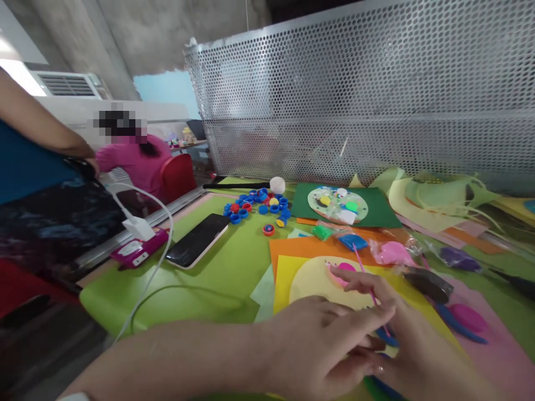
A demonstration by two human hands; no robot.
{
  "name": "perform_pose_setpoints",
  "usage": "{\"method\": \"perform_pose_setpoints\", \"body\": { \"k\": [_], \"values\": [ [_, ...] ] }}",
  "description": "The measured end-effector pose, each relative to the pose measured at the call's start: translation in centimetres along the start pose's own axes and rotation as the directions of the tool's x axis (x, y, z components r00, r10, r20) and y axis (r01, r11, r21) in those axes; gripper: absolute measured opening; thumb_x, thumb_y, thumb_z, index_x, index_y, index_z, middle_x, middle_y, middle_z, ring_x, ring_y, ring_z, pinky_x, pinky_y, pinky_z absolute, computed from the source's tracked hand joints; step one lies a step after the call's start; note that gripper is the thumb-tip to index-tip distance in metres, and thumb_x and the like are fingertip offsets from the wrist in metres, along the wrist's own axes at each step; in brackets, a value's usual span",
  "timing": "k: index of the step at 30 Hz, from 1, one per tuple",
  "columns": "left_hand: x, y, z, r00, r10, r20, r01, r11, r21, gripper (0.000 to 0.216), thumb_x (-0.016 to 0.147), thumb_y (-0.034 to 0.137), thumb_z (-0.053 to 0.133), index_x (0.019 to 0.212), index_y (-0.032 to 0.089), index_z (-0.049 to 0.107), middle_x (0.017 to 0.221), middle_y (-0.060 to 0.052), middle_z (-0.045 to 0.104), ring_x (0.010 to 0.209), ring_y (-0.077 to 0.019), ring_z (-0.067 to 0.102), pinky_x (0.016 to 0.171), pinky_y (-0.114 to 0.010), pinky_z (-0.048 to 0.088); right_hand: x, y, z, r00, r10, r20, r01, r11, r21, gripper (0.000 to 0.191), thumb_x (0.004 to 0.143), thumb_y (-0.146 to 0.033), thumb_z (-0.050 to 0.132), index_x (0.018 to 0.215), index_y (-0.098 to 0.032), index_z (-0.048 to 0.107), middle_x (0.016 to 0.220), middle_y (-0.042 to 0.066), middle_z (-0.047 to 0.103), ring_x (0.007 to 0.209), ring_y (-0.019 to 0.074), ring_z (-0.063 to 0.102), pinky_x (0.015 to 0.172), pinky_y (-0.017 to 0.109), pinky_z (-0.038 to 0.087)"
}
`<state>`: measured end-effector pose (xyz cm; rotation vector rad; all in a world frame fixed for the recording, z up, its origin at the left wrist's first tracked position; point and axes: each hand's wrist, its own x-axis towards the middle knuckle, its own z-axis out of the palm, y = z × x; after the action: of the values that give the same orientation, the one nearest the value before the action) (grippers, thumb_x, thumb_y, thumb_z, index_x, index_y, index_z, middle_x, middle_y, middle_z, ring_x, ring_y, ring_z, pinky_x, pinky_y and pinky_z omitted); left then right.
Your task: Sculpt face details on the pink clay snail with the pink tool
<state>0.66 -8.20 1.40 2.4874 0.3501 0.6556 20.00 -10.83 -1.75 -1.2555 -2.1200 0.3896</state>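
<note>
My left hand (321,337) reaches in from the left across the paper, its fingers bent in against my right hand. Whatever its fingertips hold, if anything, is hidden. My right hand (412,340) has a thin pink stick (358,259) passing between its fingers, with the index finger stretched out to the left. Beneath both hands lies a cream paper disc (309,278) on a yellow sheet (284,295). A bright pink clay round (346,273) sits on the disc near the right index fingertip. Blue clay pieces (387,337) show partly behind the fingers.
Behind are bagged clay lumps in green (321,231), blue (353,241) and pink (395,252), and a decorated disc (320,211) on green card. Bottle caps (273,209), a phone (198,239) and a corded power strip (137,249) lie leftward. A mesh panel (334,100) borders the table; two people are left.
</note>
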Motion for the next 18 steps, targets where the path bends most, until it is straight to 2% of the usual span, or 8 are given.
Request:
{"method": "perform_pose_setpoints", "body": {
  "k": [4,10,13,15,18],
  "values": [
    [-0.2,0.0,-0.3,0.993,-0.084,-0.085,0.078,0.994,-0.070,0.059,0.088,0.024,0.050,0.140,0.015,0.024,0.100,-0.006,0.072,0.106,-0.0188,0.063,0.097,-0.030,0.042,0.1,0.3,-0.4,1.000,0.002,-0.015,-0.003,0.996,-0.084,0.060,0.075,-0.025,0.052,0.130,-0.030,0.029,0.120,0.005,0.049,0.107,0.0247,0.053,0.077,0.035,0.055],
    [-0.2,-0.1,-0.3,0.966,-0.240,-0.094,0.202,0.933,-0.298,0.064,0.081,0.023,0.063,0.137,0.010,0.035,0.096,-0.013,0.071,0.105,-0.0178,0.063,0.096,-0.027,0.044,-0.2,1.2,-0.5,0.994,-0.111,-0.005,0.107,0.962,-0.252,0.070,0.068,-0.024,0.058,0.132,-0.026,0.028,0.109,0.008,0.056,0.094,0.0275,0.061,0.061,0.032,0.058],
    [-0.2,0.1,-0.2,0.938,-0.335,-0.089,0.273,0.872,-0.406,0.061,0.079,0.021,0.065,0.134,0.012,0.042,0.096,-0.012,0.071,0.102,-0.0196,0.064,0.096,-0.030,0.045,-0.3,1.2,-0.4,0.996,-0.085,-0.002,0.082,0.963,-0.256,0.065,0.069,-0.024,0.056,0.129,-0.025,0.031,0.109,0.008,0.056,0.093,0.0275,0.061,0.064,0.033,0.058],
    [-0.2,0.3,-0.1,0.914,-0.398,-0.082,0.314,0.820,-0.479,0.060,0.078,0.021,0.066,0.133,0.015,0.044,0.096,-0.010,0.072,0.102,-0.0204,0.065,0.097,-0.033,0.045,-0.1,0.8,-0.3,0.998,-0.065,-0.004,0.062,0.968,-0.243,0.062,0.070,-0.025,0.054,0.127,-0.026,0.031,0.106,0.008,0.058,0.088,0.0265,0.063,0.061,0.033,0.058],
    [-0.1,0.3,-0.4,0.864,-0.501,-0.049,0.367,0.693,-0.620,0.060,0.075,0.022,0.068,0.131,0.019,0.046,0.093,-0.009,0.073,0.098,-0.0212,0.066,0.095,-0.038,0.047,0.2,0.3,-0.3,0.999,-0.047,0.002,0.046,0.972,-0.232,0.057,0.071,-0.026,0.055,0.123,-0.026,0.032,0.103,0.007,0.059,0.083,0.0255,0.064,0.055,0.030,0.057]
  ]
}}
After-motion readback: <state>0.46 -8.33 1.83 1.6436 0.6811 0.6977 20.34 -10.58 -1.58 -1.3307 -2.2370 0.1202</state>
